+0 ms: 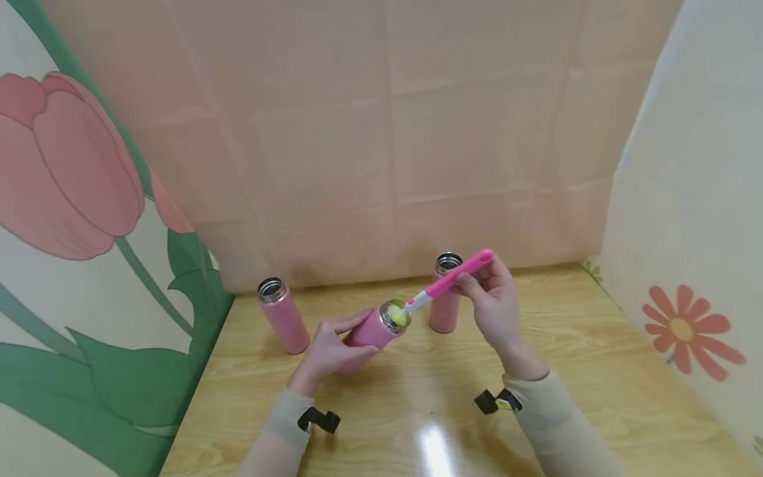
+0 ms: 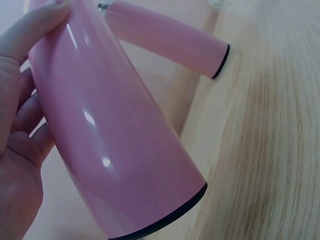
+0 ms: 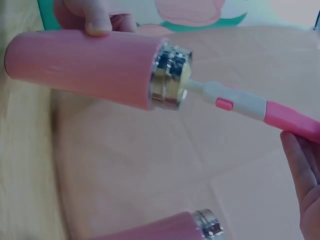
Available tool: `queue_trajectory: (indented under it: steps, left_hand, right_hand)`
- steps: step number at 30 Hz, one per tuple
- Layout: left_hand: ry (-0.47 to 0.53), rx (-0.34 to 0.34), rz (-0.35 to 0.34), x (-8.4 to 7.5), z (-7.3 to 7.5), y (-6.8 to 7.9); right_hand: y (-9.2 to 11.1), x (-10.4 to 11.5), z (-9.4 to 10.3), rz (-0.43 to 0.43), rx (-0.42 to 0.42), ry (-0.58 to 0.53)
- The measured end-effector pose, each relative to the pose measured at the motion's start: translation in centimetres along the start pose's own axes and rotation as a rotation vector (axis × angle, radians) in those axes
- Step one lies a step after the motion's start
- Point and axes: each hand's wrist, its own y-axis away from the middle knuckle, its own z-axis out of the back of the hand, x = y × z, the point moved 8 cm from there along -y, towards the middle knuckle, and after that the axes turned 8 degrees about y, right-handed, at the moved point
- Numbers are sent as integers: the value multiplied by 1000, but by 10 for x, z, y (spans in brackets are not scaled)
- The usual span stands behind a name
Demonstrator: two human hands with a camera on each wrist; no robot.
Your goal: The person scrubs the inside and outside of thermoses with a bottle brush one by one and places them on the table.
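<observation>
In the head view my left hand (image 1: 328, 348) grips a pink thermos bottle (image 1: 368, 331) round its body, tilted with its open metal mouth up and to the right. My right hand (image 1: 496, 301) pinches the pink handle of a bottle brush (image 1: 456, 277). The brush's pale yellow sponge head (image 1: 396, 313) sits in the bottle's mouth, most of it hidden inside. The left wrist view shows the held bottle's pink side (image 2: 110, 130) and its dark base rim, raised off the table. In the right wrist view, the brush's white neck (image 3: 240, 101) enters the metal rim (image 3: 170, 75).
Two more pink bottles stand upright without lids: one at the left (image 1: 286, 321), one behind the brush (image 1: 445, 308). The wooden table (image 1: 381, 424) meets a peach backdrop (image 1: 381, 146). Flower-printed panels stand on both sides.
</observation>
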Motion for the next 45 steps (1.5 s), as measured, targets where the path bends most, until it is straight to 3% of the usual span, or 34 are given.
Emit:
queue_trajectory:
  steps: [13, 18, 22, 27, 30, 40, 45]
  left_hand:
    - [13, 17, 21, 2, 3, 1]
    - [29, 8, 17, 2, 4, 1]
    - [35, -2, 22, 2, 5, 1]
    - [65, 4, 14, -4, 6, -1]
    - [79, 18, 14, -8, 7, -1]
    - [114, 111, -36, -14, 4, 0]
    - [98, 88, -8, -11, 5, 1]
  right_hand:
    - [-10, 21, 21, 51, -67, -110]
    - [-13, 28, 25, 89, -50, -128]
    - [-17, 34, 22, 175, 42, -207]
    - [-22, 45, 12, 344, 257, -325]
    - [-23, 48, 6, 395, 361, -347]
    - [-22, 45, -17, 402, 590, -280]
    - [-21, 38, -24, 379, 603, -238]
